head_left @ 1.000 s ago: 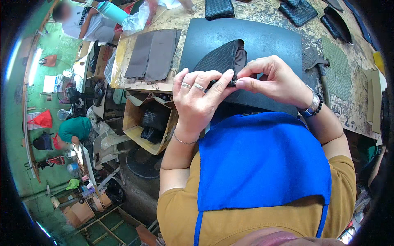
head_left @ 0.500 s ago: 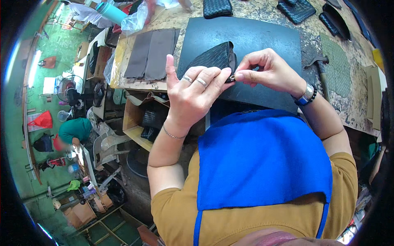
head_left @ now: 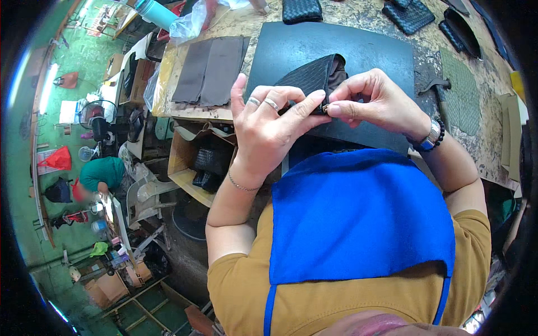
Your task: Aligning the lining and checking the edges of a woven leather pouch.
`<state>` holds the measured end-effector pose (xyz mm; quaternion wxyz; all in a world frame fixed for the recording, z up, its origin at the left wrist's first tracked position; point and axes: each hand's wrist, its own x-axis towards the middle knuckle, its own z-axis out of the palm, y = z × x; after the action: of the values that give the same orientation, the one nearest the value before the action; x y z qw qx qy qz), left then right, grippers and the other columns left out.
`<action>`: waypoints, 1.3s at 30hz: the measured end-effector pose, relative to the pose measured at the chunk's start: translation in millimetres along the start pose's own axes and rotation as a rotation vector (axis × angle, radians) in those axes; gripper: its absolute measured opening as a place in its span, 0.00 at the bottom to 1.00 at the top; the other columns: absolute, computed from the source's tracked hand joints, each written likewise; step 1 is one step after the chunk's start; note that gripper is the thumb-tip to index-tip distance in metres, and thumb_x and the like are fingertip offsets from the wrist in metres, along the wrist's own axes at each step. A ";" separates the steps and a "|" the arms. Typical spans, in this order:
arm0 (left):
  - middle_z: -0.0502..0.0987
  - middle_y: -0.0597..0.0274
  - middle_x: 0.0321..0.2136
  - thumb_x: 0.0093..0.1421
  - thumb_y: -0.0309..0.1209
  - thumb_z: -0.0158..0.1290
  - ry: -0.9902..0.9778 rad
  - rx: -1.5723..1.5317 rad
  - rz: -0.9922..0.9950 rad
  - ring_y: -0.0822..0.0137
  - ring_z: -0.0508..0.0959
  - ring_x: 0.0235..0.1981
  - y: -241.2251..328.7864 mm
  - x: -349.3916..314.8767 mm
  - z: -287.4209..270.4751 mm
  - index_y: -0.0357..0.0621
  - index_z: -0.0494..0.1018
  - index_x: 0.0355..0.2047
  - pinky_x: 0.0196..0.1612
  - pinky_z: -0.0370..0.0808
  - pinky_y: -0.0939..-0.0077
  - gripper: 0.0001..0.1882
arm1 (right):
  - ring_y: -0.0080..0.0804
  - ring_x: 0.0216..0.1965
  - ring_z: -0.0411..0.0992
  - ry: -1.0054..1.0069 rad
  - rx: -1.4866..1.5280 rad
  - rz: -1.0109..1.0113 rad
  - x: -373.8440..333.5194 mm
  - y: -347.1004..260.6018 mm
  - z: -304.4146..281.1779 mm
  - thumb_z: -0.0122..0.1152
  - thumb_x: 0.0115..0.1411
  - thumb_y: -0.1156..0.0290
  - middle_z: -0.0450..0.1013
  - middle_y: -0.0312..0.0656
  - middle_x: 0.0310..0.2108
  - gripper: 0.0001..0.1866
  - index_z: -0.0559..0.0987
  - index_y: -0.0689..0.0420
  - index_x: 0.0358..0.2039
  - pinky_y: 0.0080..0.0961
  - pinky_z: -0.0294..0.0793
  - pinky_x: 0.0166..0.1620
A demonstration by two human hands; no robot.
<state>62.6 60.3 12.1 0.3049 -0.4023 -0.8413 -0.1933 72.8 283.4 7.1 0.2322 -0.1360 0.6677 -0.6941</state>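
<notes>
A black woven-leather pouch (head_left: 307, 77) with a brown lining is held over a dark work mat (head_left: 370, 50). My left hand (head_left: 274, 120) is closed on the pouch's near edge, thumb and index finger pinching close to its corner, the little finger raised. Between the thumb and fingers of my right hand (head_left: 372, 106) is a small gold-coloured metal piece (head_left: 326, 107) at that same corner, perhaps a zipper pull; its exact kind is too small to tell. The fingertips of both hands nearly meet there.
Dark brown fabric pieces (head_left: 210, 70) lie left of the mat. A hammer (head_left: 440, 92) and a green woven sheet (head_left: 459, 89) lie right. More black woven pouches (head_left: 409, 17) are at the back. A wooden box (head_left: 188, 176) stands below the table's left edge. Another person (head_left: 102, 173) sits far left.
Both hands have shifted slightly right with the pouch. Its mouth has turned more toward me, showing more of the brown lining.
</notes>
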 end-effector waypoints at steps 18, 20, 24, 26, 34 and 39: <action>0.76 0.80 0.23 0.43 0.40 0.67 0.018 0.034 0.095 0.76 0.74 0.27 0.5 -10.0 10.5 0.58 0.82 0.32 0.59 0.58 0.61 0.14 | 0.14 0.29 0.72 0.127 -0.233 -0.210 -4.8 17.3 4.0 0.65 0.59 0.68 0.78 0.34 0.26 0.09 0.83 0.62 0.32 0.15 0.72 0.31; 0.76 0.80 0.23 0.42 0.40 0.67 0.016 0.035 0.098 0.76 0.73 0.27 -0.1 -9.9 12.3 0.58 0.82 0.33 0.61 0.57 0.61 0.15 | 0.13 0.27 0.71 0.077 -0.005 -0.091 -1.3 23.6 4.9 0.65 0.60 0.67 0.77 0.33 0.25 0.09 0.82 0.60 0.31 0.13 0.72 0.31; 0.76 0.79 0.24 0.44 0.39 0.66 -0.025 0.052 0.127 0.75 0.75 0.28 -3.0 -7.0 11.4 0.57 0.82 0.33 0.63 0.55 0.57 0.14 | 0.13 0.26 0.71 0.100 0.226 -0.030 3.0 34.8 11.5 0.65 0.60 0.65 0.76 0.32 0.24 0.09 0.82 0.58 0.32 0.12 0.71 0.30; 0.77 0.78 0.24 0.44 0.39 0.66 -0.038 0.056 0.134 0.75 0.75 0.29 -3.7 -3.6 8.5 0.57 0.82 0.33 0.64 0.54 0.55 0.14 | 0.13 0.25 0.71 0.055 0.266 -0.043 5.6 37.9 9.4 0.65 0.60 0.64 0.76 0.32 0.24 0.10 0.82 0.58 0.33 0.13 0.72 0.29; 0.78 0.77 0.26 0.47 0.40 0.65 -0.048 0.074 0.211 0.76 0.76 0.30 -12.8 5.6 -1.0 0.55 0.80 0.29 0.65 0.54 0.48 0.10 | 0.13 0.25 0.70 0.076 -0.099 -0.092 -2.9 0.6 -0.4 0.65 0.60 0.65 0.75 0.31 0.21 0.11 0.83 0.60 0.29 0.14 0.70 0.29; 0.78 0.77 0.26 0.44 0.39 0.66 -0.043 -0.121 0.140 0.75 0.76 0.29 -12.4 3.4 -8.1 0.57 0.80 0.28 0.66 0.53 0.51 0.10 | 0.13 0.23 0.68 0.122 -0.505 -0.308 -18.0 -29.5 13.1 0.66 0.58 0.67 0.75 0.32 0.21 0.10 0.82 0.62 0.29 0.15 0.68 0.28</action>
<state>54.0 50.1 19.3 0.2747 -0.4818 -0.8042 -0.2135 90.6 281.2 39.4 0.0427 -0.2472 0.8035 -0.5399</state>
